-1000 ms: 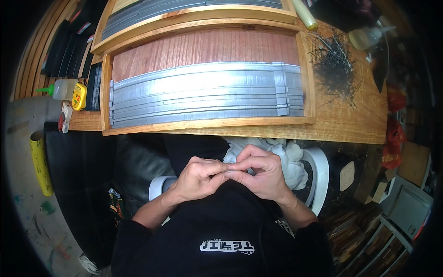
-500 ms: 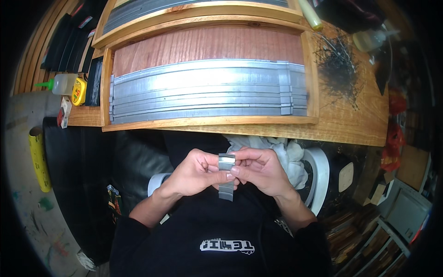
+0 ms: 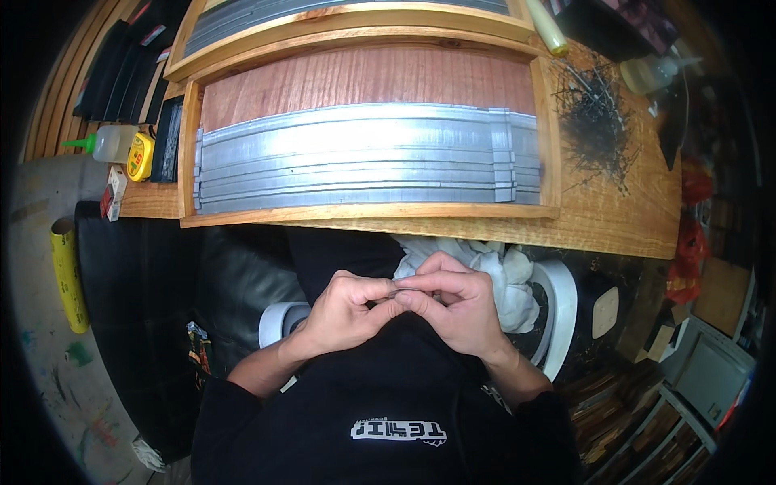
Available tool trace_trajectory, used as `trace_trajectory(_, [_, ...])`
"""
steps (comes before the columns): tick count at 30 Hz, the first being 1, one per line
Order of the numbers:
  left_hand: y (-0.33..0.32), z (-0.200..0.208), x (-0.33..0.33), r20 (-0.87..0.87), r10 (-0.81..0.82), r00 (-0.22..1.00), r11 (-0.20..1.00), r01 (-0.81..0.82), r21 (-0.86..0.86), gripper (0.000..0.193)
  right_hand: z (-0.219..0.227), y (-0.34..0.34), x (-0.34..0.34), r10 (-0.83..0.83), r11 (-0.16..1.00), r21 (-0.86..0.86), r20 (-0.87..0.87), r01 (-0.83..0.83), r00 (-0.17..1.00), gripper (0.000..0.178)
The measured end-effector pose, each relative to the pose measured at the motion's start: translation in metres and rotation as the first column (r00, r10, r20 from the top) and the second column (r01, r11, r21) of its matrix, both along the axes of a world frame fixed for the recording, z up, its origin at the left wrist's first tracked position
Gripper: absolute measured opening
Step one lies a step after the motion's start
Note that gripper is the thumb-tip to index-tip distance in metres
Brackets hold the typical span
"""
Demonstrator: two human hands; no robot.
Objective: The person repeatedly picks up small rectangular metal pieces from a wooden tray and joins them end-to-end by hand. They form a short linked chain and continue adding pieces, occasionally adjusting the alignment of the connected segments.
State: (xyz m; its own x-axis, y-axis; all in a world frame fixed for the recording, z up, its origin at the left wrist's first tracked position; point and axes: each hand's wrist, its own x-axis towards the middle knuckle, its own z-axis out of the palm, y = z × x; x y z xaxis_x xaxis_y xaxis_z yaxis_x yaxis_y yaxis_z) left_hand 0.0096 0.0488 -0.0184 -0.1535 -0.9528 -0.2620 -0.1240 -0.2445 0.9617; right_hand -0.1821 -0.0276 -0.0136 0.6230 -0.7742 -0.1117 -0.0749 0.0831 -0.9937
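My left hand (image 3: pixel 343 307) and my right hand (image 3: pixel 461 311) meet in front of my chest, just short of the table edge. Both are closed, thumbs and fingertips pinching a short, flat grey strip (image 3: pixel 406 291). Seen nearly edge-on, the strip is a thin line between the fingertips, which cover most of it. Beyond my hands, long silvery-grey strips (image 3: pixel 339 166) lie side by side in a shallow wooden tray (image 3: pixel 364 216). A few short pieces (image 3: pixel 503 162) lie across them near the right side.
The tray rests on a wooden table (image 3: pixel 614 218), with another framed tray (image 3: pixel 347 22) behind. A pile of thin dark wires or offcuts (image 3: pixel 596 121) lies right. At left are a yellow tape measure (image 3: pixel 140 156) and a green-tipped bottle (image 3: pixel 113 144). White chair arms (image 3: pixel 556 303) flank me.
The grey strip has turned from showing its broad face and hanging lower end to nearly edge-on. My fingers have shifted around it, and my right index finger is raised higher.
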Motion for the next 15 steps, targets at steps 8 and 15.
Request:
trace_trajectory(8, [0.003,-0.019,-0.005,-0.041,0.046,0.998,0.951,-0.057,-0.305,0.019,0.005,0.003,0.000,0.027,0.995,-0.097,-0.007,-0.027,1.000,0.019])
trace_trajectory(15, [0.001,-0.021,-0.002,-0.030,0.014,0.999,0.945,-0.023,-0.327,0.020,-0.002,0.007,0.001,0.019,0.989,-0.149,0.019,-0.016,1.000,0.021])
